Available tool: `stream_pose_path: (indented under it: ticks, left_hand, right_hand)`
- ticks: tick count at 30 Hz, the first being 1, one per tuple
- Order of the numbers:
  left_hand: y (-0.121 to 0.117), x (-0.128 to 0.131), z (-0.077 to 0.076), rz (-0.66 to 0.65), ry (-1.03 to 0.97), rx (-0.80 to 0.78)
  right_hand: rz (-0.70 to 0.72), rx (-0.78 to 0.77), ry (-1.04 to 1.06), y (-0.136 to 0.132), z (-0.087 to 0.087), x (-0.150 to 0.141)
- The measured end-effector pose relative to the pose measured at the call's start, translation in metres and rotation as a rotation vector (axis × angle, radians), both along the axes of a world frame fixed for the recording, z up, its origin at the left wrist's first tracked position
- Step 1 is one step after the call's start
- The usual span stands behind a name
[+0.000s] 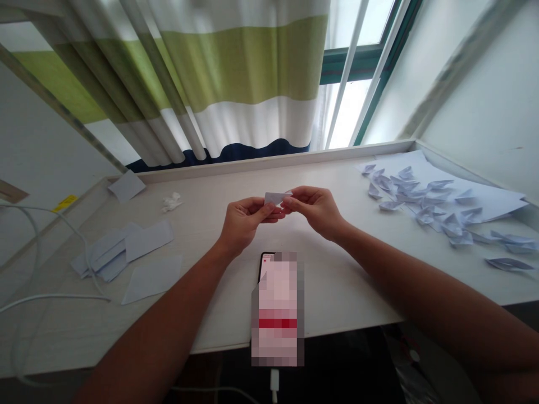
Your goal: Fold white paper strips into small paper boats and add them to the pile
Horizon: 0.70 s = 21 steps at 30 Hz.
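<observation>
A small folded piece of white paper (275, 198) is held up over the middle of the desk, between both hands. My left hand (246, 220) pinches its left and lower part between thumb and fingers. At its right end, my right hand (314, 209) grips the paper with thumb and forefinger. The fingers cover part of its lower edge, so its full shape is hidden. Below the hands lies a phone (266, 259), its screen mostly blurred out, with a white cable plug near its lower end.
Several folded paper boats (425, 214) lie at the right, some on large white sheets (488, 193). Loose paper slips (149, 240) are on the left, near a crumpled tissue (172, 202) and white cables (54, 297). A raised ledge (252, 164) runs along the desk's back, below a curtain (248, 67).
</observation>
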<state>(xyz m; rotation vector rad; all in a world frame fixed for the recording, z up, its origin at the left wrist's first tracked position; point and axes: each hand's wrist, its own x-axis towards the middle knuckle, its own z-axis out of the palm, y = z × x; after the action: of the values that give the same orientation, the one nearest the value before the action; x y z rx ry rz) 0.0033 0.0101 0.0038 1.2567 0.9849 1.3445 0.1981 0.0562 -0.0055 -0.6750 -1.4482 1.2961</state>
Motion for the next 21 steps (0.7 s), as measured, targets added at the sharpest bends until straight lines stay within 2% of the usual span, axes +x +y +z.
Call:
stream_pose_path:
  ticks: [6,15,21]
  left_hand:
    - [0.0000,0.0011,0.0010,-0.029,-0.017,-0.009]
    - [-0.0011,0.0018,0.0015,-0.060,-0.042,-0.038]
    - [-0.0015,0.0018,-0.0001,-0.017,-0.008,-0.041]
  right_hand:
    - [0.002,-0.019,0.062,-0.0030,-0.0010,-0.0038]
    - [-0.059,0.053,0.086,-0.0048,-0.0023,-0.0078]
    - [-0.204,0.216,0.019,-0.0046,-0.0069,-0.0050]
